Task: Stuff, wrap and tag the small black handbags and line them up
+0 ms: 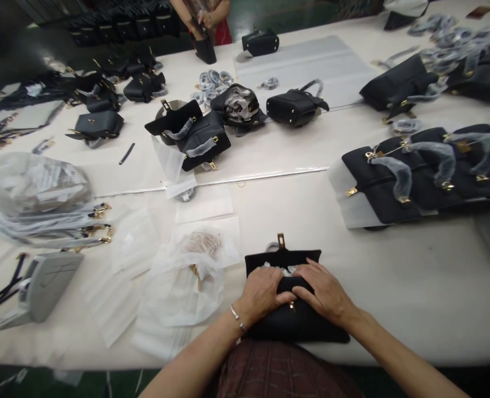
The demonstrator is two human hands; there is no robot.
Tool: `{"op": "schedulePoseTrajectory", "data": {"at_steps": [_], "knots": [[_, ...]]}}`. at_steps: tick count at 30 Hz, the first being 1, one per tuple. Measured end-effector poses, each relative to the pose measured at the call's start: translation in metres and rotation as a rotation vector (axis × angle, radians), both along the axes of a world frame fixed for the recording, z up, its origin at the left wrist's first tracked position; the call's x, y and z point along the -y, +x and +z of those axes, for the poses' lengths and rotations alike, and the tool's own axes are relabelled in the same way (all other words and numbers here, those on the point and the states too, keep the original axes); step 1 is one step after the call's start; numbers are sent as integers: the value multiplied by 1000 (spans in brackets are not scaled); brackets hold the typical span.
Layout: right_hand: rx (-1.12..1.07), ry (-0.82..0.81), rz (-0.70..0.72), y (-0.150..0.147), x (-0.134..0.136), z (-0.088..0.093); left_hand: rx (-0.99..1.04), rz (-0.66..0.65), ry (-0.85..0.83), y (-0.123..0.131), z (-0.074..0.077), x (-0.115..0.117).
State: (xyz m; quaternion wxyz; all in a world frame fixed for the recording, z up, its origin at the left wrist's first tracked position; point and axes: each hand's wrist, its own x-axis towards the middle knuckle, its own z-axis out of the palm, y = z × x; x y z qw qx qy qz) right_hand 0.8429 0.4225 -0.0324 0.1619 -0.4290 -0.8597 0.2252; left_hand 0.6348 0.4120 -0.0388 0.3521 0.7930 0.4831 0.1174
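A black handbag (298,326) lies at the table's front edge with its flap raised, a gold clasp standing up at the far side. My left hand (264,293), a bracelet on its wrist, grips the bag's opening, fingers tucked inside and thumb on the front panel. From the other side my right hand (326,290) holds the same opening in a like way, its thumb near the small gold lock. Between the hands some white wrapping (288,271) shows inside the bag. My fingertips are partly hidden in it.
Clear plastic bags (182,298) and white sheets lie to the left, beside a grey tape dispenser (49,284) and wrapped straps (62,226). A row of black handbags (381,188) stands at right. More handbags (205,138) sit farther back. Another person (207,22) works across the table.
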Motion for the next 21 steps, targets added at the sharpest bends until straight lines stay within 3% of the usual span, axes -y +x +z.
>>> {"op": "schedulePoseTrajectory", "data": {"at_steps": [3,5,10,14,17,21], "knots": [[-11,-66,-79,-2,3,-25,-7,25,-58,-5,-25,1],[-7,-85,-103,-4,3,-31,-6,-2,-52,-9,-29,2],[177,9,-104,-13,12,-25,-122,28,83,-12,-11,12],[270,64,-135,-19,22,-19,-185,61,1,-8,1,18],[215,62,-124,-16,22,-22,-221,84,-39,-4,0,15],[29,50,-19,-5,17,-41,-147,92,36,-5,-8,10]]}}
